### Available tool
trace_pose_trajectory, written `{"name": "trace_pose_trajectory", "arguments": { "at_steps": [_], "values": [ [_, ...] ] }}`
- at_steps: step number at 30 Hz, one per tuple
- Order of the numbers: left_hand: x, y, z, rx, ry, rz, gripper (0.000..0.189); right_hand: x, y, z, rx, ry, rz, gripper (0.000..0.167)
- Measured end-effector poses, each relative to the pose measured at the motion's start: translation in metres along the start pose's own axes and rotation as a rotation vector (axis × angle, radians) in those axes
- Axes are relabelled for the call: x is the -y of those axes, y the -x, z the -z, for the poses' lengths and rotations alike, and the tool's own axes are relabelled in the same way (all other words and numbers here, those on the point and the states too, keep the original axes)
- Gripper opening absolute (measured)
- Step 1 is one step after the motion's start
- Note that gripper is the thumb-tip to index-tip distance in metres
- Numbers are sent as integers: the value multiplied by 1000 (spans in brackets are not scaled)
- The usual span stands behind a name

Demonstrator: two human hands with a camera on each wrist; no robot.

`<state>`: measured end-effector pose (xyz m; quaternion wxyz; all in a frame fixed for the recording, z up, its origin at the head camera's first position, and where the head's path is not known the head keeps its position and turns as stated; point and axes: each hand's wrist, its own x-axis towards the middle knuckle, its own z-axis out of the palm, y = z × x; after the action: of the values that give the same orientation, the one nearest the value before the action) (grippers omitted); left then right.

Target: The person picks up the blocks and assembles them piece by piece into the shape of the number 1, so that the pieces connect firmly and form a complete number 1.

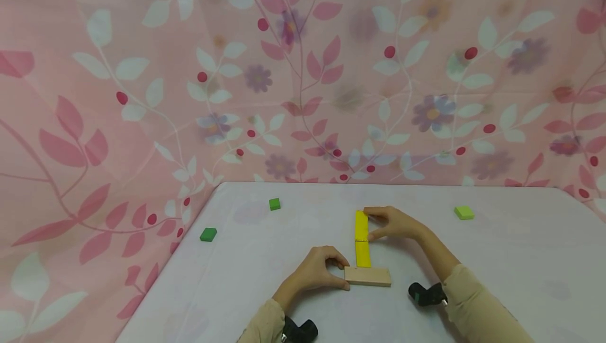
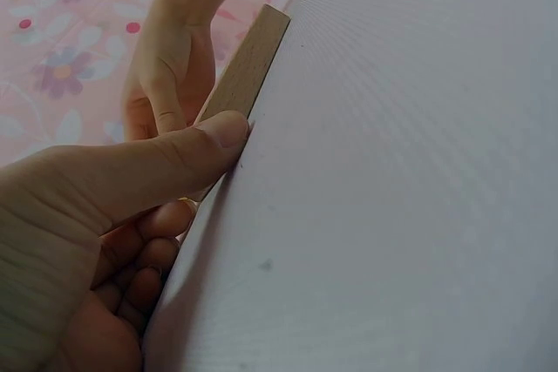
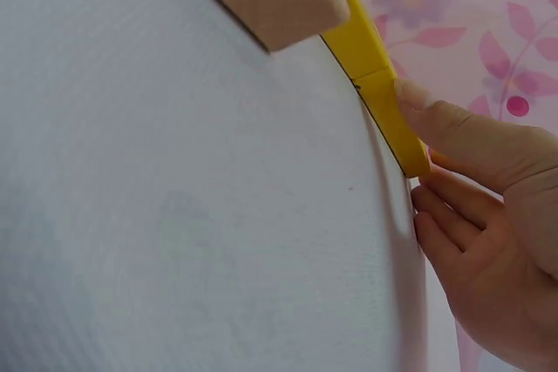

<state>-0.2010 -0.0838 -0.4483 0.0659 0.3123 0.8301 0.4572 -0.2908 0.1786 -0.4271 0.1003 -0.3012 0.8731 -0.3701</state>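
In the head view my left hand [image 1: 318,269] grips the left end of a plain wooden block [image 1: 367,276], thumb along the near side and forefinger by the far corner. The left wrist view shows the thumb pressed on that wooden block [image 2: 248,67]. Two yellow blocks [image 1: 363,254] lie end to end, running away from the wooden block's far side. My right hand [image 1: 396,224] pinches the farther yellow block [image 1: 362,226], its forefinger at the far end and thumb near the joint. Seen from the right wrist, the thumb lies against the yellow block [image 3: 392,124].
Two green blocks, one at the left edge [image 1: 208,234] and one farther back [image 1: 274,204], lie on the white-covered table [image 1: 265,290]. A light green block [image 1: 464,213] lies at the back right. A floral curtain [image 1: 303,69] hangs behind. Both wrists carry black cameras.
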Motion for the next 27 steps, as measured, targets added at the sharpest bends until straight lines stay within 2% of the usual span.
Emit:
{"name": "trace_pose_trajectory", "arguments": {
  "at_steps": [8, 12, 18, 27],
  "values": [
    [-1, 0, 0, -2, 10, 5, 35, 2, 1, 2, 23, -10, 29, 62],
    [-1, 0, 1, 1, 10, 5, 35, 6, -1, 2, 25, 19, 50, 60],
    [0, 0, 0, 0, 10, 12, 35, 7, -4, 0, 6, 72, 39, 57],
    [-1, 0, 0, 2, 6, 17, 35, 5, -6, -3, -21, 84, 19, 57]
  ]
}}
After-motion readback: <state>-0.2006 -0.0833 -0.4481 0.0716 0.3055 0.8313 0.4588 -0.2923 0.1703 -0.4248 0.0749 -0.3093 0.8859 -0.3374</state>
